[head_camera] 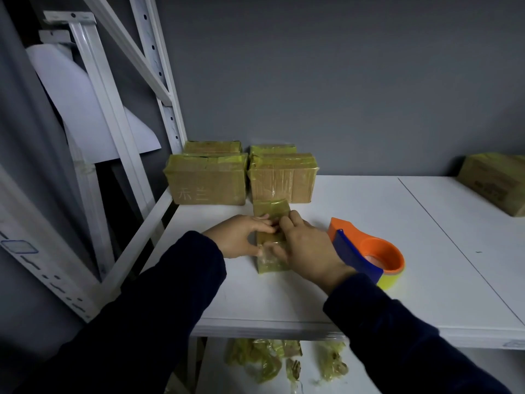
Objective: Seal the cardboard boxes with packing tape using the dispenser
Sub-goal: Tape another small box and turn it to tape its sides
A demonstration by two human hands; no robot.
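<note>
A small cardboard box (271,211) wrapped in yellowish tape lies on the white shelf (341,280) in front of me. My left hand (241,236) grips its left side, thumb low and fingers across the top. My right hand (305,247) holds the box's right side, fingertips curled onto the tape on top. The orange and blue tape dispenser (366,251) with a yellow tape roll rests on the shelf just right of my right hand; neither hand touches it.
Several taped cardboard boxes (207,180) stand in two stacks at the back against the grey wall. Another box (495,182) sits at the far right. A white rack upright (119,137) rises on the left. Crumpled tape scraps (267,359) lie on the lower shelf.
</note>
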